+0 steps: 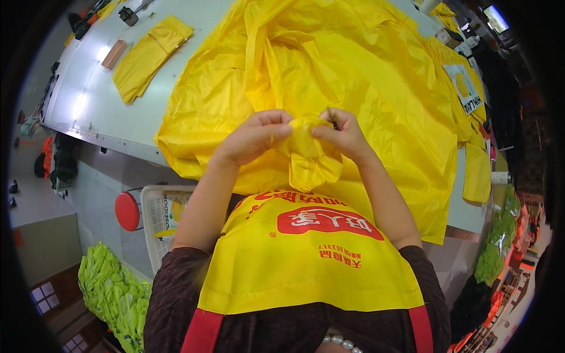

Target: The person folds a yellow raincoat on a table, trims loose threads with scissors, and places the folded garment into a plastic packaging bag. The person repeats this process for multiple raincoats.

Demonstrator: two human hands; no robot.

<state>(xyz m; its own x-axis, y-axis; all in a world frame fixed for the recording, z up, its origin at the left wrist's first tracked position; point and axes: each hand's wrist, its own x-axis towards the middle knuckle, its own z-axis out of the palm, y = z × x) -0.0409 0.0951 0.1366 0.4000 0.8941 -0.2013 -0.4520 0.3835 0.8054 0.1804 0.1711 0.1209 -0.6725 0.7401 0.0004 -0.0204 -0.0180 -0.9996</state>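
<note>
A large, shiny yellow garment (376,88), apparently a raincoat, lies spread and creased over the table and hangs past its near edge. At the middle of that edge, my left hand (254,136) pinches a gathered part of it between thumb and fingers. A short way to the right, my right hand (347,135) is closed on the same bunched part, fingers curled. Between the hands the gathered cloth hangs toward me in a short, puckered tube. Its inside is hidden by the folds.
Folded yellow pieces (152,56) and a small brown block (115,54) lie on the pale table (88,112) at left. A printed bag (465,88) rests at right. Below left are a red stool (127,211), a white basket (152,235) and a lime-green heap (112,294).
</note>
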